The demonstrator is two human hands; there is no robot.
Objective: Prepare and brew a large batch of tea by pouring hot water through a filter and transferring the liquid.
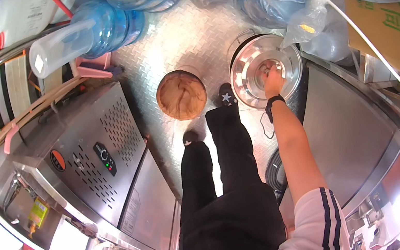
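My right hand [273, 79] reaches down to the centre of a round, shiny metal lid [245, 78], its fingers around the knob in the recessed middle. The lid lies on a large metal pot or bucket with a wire handle [245, 34] at its far side, standing on the floor. A dark band is on my right wrist. To the left of the lidded pot, a round wooden-topped stool or block [181, 95] stands in front of my feet. My left hand is out of view.
Blue water jugs [106, 26] and plastic-wrapped jugs [263, 1] line the far side of the diamond-plate floor [170, 35]. A stainless steel refrigerated counter [98, 153] is at left, another steel cabinet [346, 129] at right. A coiled black hose or cable [276, 171] lies beside my legs.
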